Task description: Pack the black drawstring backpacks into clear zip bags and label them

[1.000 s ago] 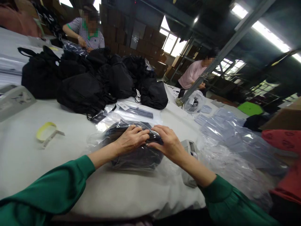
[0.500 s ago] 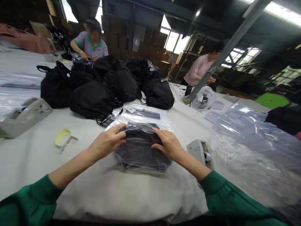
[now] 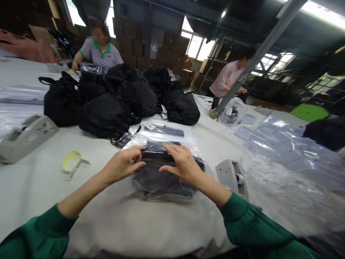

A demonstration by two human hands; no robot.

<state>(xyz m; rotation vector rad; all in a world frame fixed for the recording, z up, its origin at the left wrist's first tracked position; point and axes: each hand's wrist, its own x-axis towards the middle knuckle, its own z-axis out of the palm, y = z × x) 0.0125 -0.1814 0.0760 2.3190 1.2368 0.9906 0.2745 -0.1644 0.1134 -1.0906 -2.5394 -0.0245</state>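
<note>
Black folded garment in a clear plastic bag (image 3: 161, 176) sits on the white tabletop (image 3: 40, 187), right in front. Left hand (image 3: 122, 165) pinches the bag's top left edge, right hand (image 3: 181, 165) presses flat on top, fingers spread. Tape dispenser (image 3: 233, 176) just beside it, pile of black bags (image 3: 113, 97) further back.

Your left hand (image 3: 122, 166) lies palm down with its fingers curled inward toward the right. Your right hand (image 3: 182, 165) is spread flat, fingers pointing left, and both forearms reach forward from green sleeves.
</note>
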